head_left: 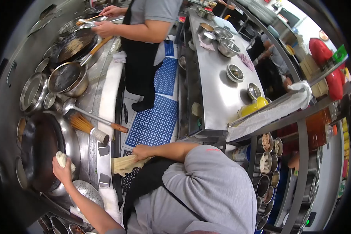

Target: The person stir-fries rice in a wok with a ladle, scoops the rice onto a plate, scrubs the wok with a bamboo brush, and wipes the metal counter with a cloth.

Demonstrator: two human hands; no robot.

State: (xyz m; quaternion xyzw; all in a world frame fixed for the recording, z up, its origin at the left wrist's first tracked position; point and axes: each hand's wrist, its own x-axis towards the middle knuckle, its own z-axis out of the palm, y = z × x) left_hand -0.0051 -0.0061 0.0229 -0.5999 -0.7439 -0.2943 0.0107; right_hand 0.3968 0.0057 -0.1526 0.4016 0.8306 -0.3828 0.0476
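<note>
My left hand [63,171] reaches over the near side of a large dark wok [43,152], its fingers closed around a bunched white cloth [62,159] by the rim. Beside my apron, my right hand [141,151] grips a pale yellowish cloth [124,164], which hangs over the counter edge. A perforated strainer [87,194] lies below my left forearm. Near the wok are a bamboo brush [85,126] with a white-wrapped handle and a long ladle [95,115] with a wooden grip.
Along the stove, another person's hands [105,29] work over a wok [76,45] containing food. A steel pot [72,80] stands between us. Behind, a steel table [212,89] carries several bowls. Blue perforated mats [152,121] cover the floor. Metal shelving [302,175] holds ingredient containers.
</note>
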